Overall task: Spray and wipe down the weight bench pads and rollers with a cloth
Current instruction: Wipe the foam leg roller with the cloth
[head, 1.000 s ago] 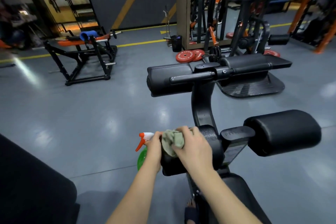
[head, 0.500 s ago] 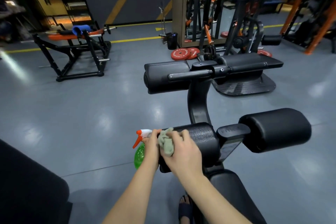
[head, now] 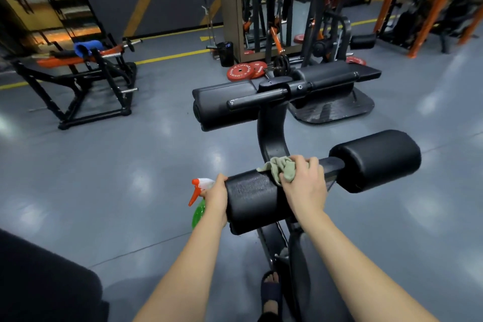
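At the inner end of the near left roller (head: pixel 251 201), fingers (head: pixel 300 162) of the right hand (head: pixel 304 185) are curled round the green cloth (head: pixel 279 167), which is pressed onto it. Off its outer end, the spray bottle (head: pixel 198 213) is gripped by the left hand (head: pixel 217 198).

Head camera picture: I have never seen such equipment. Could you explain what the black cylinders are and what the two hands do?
The camera sits on a person's head and looks down at their own hands. The cylinders are padded rollers of a gym bench: a near roller, a right roller, and upper pads. The right hand presses a greenish cloth on the near roller's top. The left hand holds a green spray bottle beside that roller's left end.
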The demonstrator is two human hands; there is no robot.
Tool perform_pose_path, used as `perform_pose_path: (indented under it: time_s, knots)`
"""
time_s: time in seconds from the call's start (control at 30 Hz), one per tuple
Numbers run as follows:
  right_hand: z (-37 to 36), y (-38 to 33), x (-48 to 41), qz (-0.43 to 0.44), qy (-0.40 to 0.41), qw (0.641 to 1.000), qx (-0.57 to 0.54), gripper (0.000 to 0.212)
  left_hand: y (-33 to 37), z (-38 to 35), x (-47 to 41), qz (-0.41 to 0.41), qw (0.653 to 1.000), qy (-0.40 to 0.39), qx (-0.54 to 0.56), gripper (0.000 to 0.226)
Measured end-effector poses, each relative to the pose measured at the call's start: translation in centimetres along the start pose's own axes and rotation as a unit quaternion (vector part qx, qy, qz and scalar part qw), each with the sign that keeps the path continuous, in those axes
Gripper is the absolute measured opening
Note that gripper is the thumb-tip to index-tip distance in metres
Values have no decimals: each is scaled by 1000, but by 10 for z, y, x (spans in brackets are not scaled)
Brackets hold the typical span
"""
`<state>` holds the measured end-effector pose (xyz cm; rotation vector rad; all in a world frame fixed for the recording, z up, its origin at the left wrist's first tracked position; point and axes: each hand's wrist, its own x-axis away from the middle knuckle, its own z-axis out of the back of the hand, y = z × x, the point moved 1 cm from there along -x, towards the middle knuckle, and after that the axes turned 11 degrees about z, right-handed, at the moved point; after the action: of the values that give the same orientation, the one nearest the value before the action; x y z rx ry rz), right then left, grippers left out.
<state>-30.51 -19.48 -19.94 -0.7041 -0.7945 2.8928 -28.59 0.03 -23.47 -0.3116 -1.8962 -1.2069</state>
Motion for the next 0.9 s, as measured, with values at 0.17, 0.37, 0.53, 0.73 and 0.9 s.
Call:
perform_pose_path:
  time_s: [0.17,0.37,0.53,0.73,0.9]
  knots:
    - [-6,2,-26,0,-44,999,-26,38,10,-6,-19,21,1000,10,4,63]
    - [-18,7,-17,19,53,996,-65,38,6,-6,-32,47,998,33,24,53]
    - [-25,4,-17,10,92,993,-69,41,9,-8,-27,32,998,49,37,31]
    - [-22,7,-21,2,87,994,-71,40,8,-10,-29,21,997,61,35,37]
    - [-23,0,-22,-5,51,997,-65,39,11,-4,-36,51,997,35,35,71]
